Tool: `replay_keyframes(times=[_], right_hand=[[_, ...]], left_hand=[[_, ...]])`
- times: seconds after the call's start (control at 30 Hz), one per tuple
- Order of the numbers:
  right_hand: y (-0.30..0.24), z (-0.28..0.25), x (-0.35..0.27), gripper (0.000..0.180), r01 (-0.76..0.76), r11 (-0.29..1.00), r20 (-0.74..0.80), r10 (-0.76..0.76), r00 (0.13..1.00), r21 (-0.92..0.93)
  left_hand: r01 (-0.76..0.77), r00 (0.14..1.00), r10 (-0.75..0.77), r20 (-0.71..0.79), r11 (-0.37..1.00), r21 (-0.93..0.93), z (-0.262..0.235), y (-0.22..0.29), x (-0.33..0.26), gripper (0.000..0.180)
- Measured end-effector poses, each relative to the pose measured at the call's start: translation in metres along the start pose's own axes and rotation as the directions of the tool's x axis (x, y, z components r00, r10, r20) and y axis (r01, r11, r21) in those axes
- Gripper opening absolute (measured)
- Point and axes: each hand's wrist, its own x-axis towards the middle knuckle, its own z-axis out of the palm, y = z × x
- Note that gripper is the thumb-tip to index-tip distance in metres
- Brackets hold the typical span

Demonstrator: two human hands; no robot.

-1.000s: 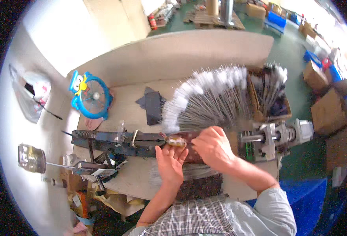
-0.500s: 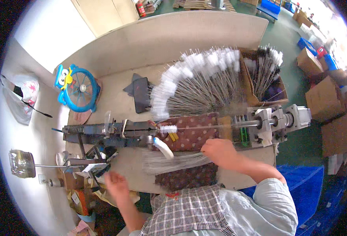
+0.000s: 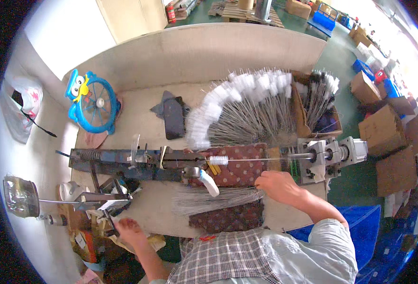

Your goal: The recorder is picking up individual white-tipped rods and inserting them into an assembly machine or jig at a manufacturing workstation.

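Observation:
My left hand is beside a dark lever at the lower left of the bench machine; its slightly blurred fingers seem to touch the lever, but their grip is unclear. My right hand is closed in a pinch at the right end of a bundle of thin metal wires. What lies between its fingertips is too small to make out. Beyond it, a small white-bristled brush is in line with a thin wire that runs right to the metal spindle. A white curved handle juts toward me.
Finished-looking white brushes fan out behind the machine, beside a cardboard box of darker brushes. A phone and a blue toy-like fan are at the back left. Dotted brown cloth lies under the brush. A blue bin stands at right.
My left hand has moved down and left, up against the lever. My right hand stays by the wire ends, still pinched. The wire by the spindle looks sharper than before. The whole view has shifted slightly.

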Motion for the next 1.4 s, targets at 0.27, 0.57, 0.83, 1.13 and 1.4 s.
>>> replay_keyframes(times=[0.27,0.57,0.83,1.13,1.4], right_hand=[[-0.005,0.006,-0.004,0.027,0.042,0.996,0.160,-0.029,0.987,-0.081],[-0.012,0.008,-0.003,0.023,-0.020,0.986,0.097,0.037,0.995,-0.168],[-0.002,-0.107,-0.025,0.021,-0.177,0.950,-0.356,0.077,0.931,-0.256],[0.023,-0.085,0.012,0.018,0.071,0.993,-0.500,-0.107,0.859,-0.091],[0.047,-0.066,0.017,0.015,-0.156,0.977,-0.252,0.189,0.949,0.146]], left_hand=[[0.239,0.726,-0.405,0.555,0.906,0.349,0.157,-0.048,-0.168,0.019],[0.961,0.028,-0.637,0.770,0.228,0.154,0.215,0.053,-0.186,0.036],[0.620,0.056,-0.701,0.711,0.582,0.526,0.168,0.031,-0.200,0.038],[-0.965,-0.120,-0.088,0.989,0.244,-0.096,0.273,-0.083,-0.254,0.016],[-0.903,-0.214,-0.102,0.972,-0.359,-0.236,0.313,-0.097,-0.229,0.014]])
